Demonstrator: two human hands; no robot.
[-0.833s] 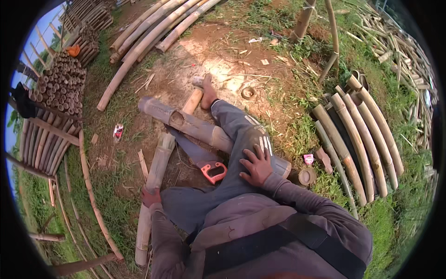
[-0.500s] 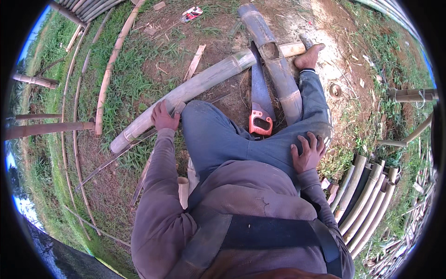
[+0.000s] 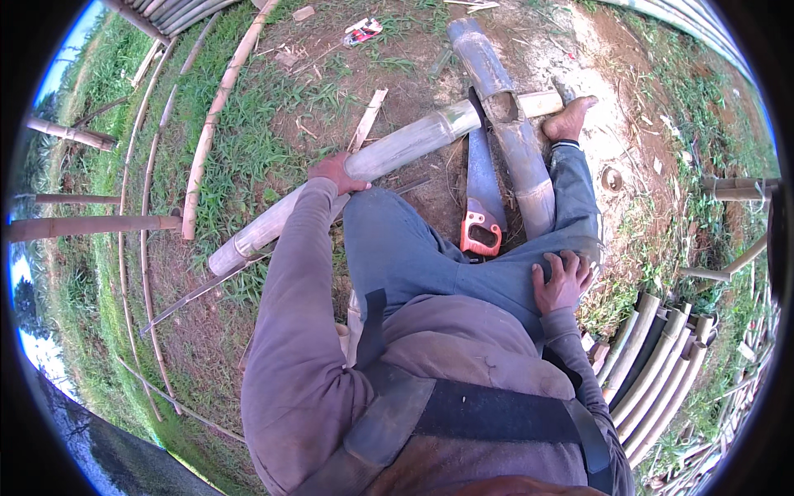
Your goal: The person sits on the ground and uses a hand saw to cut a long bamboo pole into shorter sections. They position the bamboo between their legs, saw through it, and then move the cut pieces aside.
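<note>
A long pale bamboo pole [image 3: 405,140] lies slantwise on the ground before me, past my bent left leg. My left hand [image 3: 337,174] is wrapped over its middle, thumb on the near side, fingers partly hidden. My right hand [image 3: 562,283] rests on my right knee with its fingers apart and nothing in it. A greyer bamboo piece [image 3: 529,178] with a hole cut in its side crosses over the pole's far end. Between my legs lies a handsaw [image 3: 485,178] with an orange handle, its blade tip at the crossing.
Several cut bamboo lengths [image 3: 649,355] are stacked at my right. A thin bamboo rail [image 3: 211,136] and posts [image 3: 99,227] stand on the left. A wood strip [image 3: 368,118] and a red and white packet [image 3: 364,31] lie on the grass ahead.
My left hand has moved forward and right along the pale bamboo pole, the arm reaching farther out. My right hand stays on the knee. The whole view has shifted slightly.
</note>
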